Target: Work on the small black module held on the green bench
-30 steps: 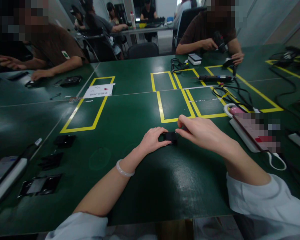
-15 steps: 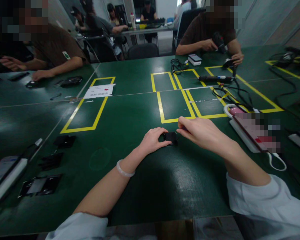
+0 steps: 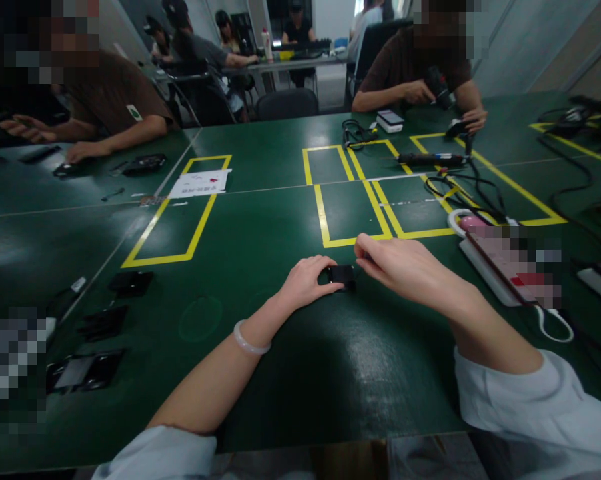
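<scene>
1. the room is dim, and my green table (image 3: 260, 220) looks dark and muted.
2. overhead light leaves soft glare patches on it, brightest just before my arms.
3. wide-angle bending curves the table's edges.
4. faces and two spots on the table are pixelated; the corners look soft.

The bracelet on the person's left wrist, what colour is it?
The bracelet is a pale, milky white; the head view shows it clearly against the green table.
</scene>
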Action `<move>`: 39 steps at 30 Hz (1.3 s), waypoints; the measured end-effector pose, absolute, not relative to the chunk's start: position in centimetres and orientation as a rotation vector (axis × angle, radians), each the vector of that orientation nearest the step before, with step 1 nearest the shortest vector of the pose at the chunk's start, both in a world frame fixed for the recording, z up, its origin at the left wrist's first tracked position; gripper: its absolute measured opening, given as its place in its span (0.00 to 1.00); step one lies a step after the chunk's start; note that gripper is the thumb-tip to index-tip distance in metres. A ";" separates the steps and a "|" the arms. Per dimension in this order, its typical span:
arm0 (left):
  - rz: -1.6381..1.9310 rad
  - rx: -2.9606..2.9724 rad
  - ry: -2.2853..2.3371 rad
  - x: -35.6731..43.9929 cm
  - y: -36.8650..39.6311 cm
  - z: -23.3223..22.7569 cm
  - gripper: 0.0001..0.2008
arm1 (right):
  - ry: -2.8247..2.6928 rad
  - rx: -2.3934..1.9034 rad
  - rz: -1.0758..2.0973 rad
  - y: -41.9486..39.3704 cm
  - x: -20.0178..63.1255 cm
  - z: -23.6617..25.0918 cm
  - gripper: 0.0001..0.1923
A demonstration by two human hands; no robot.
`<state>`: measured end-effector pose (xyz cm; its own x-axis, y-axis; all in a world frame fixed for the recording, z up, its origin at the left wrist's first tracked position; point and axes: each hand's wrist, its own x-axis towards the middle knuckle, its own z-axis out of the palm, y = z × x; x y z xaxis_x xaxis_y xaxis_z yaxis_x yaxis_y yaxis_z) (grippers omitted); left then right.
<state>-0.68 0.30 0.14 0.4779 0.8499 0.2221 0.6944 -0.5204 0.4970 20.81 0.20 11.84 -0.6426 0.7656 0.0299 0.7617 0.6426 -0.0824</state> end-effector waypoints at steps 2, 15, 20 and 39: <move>0.636 2.387 1.297 -0.7 0.3 0.1 0.18 | -2.783 -1.265 0.125 0.1 20.8 11.9 0.06; 0.636 2.382 1.298 -0.7 0.2 0.2 0.18 | -2.804 -1.264 0.111 0.1 20.7 11.8 0.06; 0.633 2.384 1.303 -0.7 0.2 0.3 0.18 | -2.793 -1.238 0.147 -0.3 20.6 12.1 0.05; 0.623 2.384 1.300 -0.7 0.2 0.3 0.18 | -2.837 -1.320 0.085 -0.3 20.3 12.0 0.10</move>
